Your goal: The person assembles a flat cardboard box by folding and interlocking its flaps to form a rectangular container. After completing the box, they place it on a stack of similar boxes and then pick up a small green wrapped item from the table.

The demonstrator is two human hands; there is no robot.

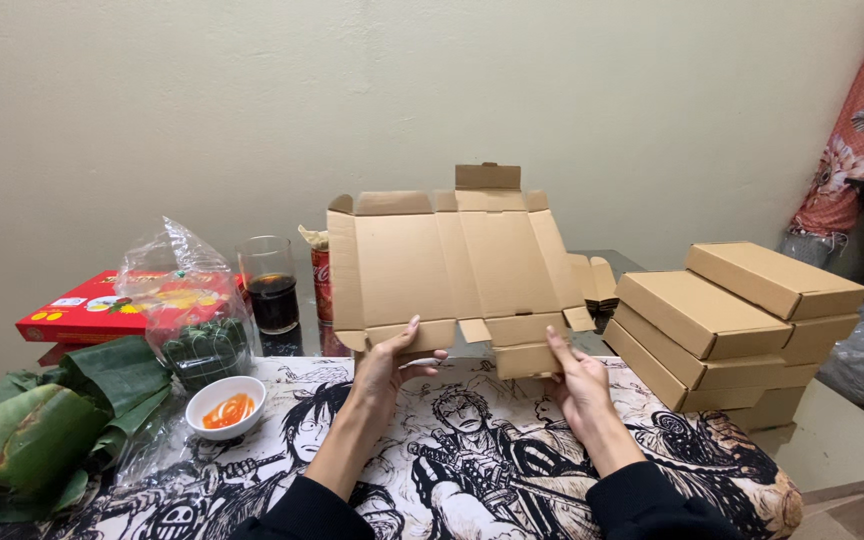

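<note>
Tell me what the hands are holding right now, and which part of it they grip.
Both hands hold one flat, unfolded cardboard box blank upright by its bottom edge: left hand under its left flap, right hand under its lower right flap.

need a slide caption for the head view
Two hands, left hand and right hand, hold up an unfolded cardboard box blank beside a stack of folded boxes.

At the right of the frame a stack of closed cardboard boxes [737,325] stands on the desk [832,440]. A black-and-white comic cloth [432,450] covers the middle. At the left lie green banana leaves [52,410], a small white bowl with orange sauce [225,405], a clear plastic bag [187,300] and a flat red box [82,310]. Behind them stand a glass of dark drink [272,285] and a red can [321,285].
</note>
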